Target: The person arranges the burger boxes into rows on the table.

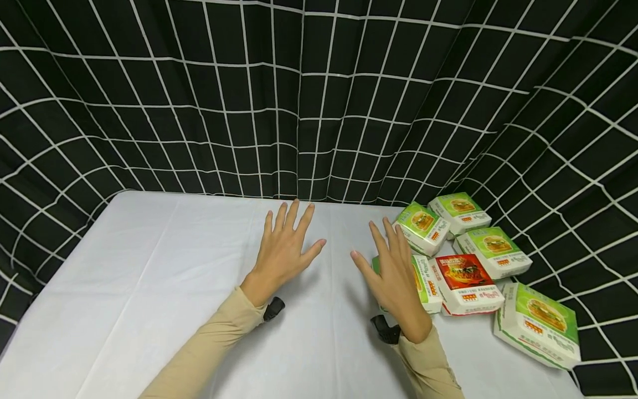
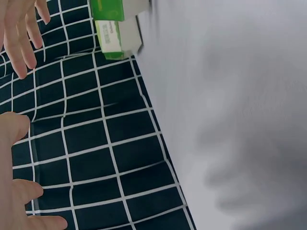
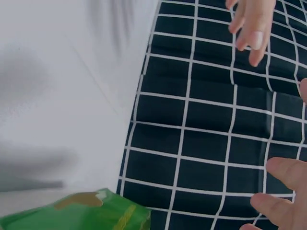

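My left hand (image 1: 283,252) is held over the middle of the white table, fingers straight and spread, nothing in it. To its right, my right hand (image 1: 394,271) has its fingers extended too and holds nothing. It overlaps a green-and-white burger box (image 1: 422,282) in the head view, hiding part of it. Beside that lies a red-and-white burger box (image 1: 466,282). More green burger boxes stand around: one (image 1: 423,226) just past the right fingertips, one (image 1: 459,213) at the back, one (image 1: 494,252) at the right. The right wrist view shows a green box (image 3: 81,213) low down.
A white cloth covers the table (image 1: 124,310). Another green burger box (image 1: 538,324) sits at the right edge, close to the curtain. A black curtain with a white grid (image 1: 259,100) surrounds the back and sides. Black wrist straps (image 1: 384,330) sit at both sleeves.
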Demonstrator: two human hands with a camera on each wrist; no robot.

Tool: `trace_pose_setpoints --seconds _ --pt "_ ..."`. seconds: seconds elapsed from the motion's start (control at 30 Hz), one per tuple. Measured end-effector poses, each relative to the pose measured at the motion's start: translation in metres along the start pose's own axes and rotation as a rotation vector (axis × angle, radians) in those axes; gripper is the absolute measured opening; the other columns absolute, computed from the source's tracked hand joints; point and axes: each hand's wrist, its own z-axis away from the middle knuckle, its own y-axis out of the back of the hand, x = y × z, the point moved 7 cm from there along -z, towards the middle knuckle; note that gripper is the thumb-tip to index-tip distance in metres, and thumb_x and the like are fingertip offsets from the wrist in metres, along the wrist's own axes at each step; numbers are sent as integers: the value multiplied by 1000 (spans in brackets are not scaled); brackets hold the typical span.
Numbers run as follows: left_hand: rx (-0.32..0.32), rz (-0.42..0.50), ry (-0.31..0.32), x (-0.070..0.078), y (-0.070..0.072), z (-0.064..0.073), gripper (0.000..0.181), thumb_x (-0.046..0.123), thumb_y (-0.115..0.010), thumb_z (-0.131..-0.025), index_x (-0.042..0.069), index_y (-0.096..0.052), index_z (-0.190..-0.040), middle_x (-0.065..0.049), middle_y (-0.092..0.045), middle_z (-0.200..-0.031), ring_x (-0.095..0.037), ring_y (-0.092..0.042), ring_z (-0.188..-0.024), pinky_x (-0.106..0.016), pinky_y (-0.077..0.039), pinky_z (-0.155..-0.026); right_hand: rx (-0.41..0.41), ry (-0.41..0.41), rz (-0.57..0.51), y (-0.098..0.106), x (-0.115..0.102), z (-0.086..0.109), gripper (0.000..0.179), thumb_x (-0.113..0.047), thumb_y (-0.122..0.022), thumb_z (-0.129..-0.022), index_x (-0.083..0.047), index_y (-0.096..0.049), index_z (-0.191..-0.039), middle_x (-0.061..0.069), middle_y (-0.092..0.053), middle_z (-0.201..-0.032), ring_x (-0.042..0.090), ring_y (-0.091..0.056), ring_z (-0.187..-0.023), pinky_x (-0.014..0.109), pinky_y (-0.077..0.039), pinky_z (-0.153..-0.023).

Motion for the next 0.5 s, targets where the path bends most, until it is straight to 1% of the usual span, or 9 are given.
trace_pose_setpoints --seconds 0.2,0.33,0.5 --pt "-44 10 -8 8 -6 2 75 58 -50 -95 20 -31 -156 -16 -34 -159 -39 -28 -148 -63 -21 -119 -25 -25 -24 5 5 5 74 -46 -61 -94 -12 -35 -154 16 -18 -165 43 -6 -153 66 -10 -119" --pt "-48 32 -21 14 -9 3 74 58 -51 -95 19 -32 -156 -16 -36 -157 -39 -30 -147 -63 -22 -118 -51 -29 -33 10 10 7 74 -44 -64 -93 -11 -36 -154 19 -19 -164 46 -8 -152 69 -10 -117" --pt "-58 46 -40 23 -14 4 74 58 -52 -95 19 -32 -155 -15 -37 -157 -39 -33 -146 -63 -25 -117 -140 -37 -42 16 20 10 76 -41 -68 -92 -9 -36 -153 21 -19 -163 52 -9 -149 73 -12 -114"
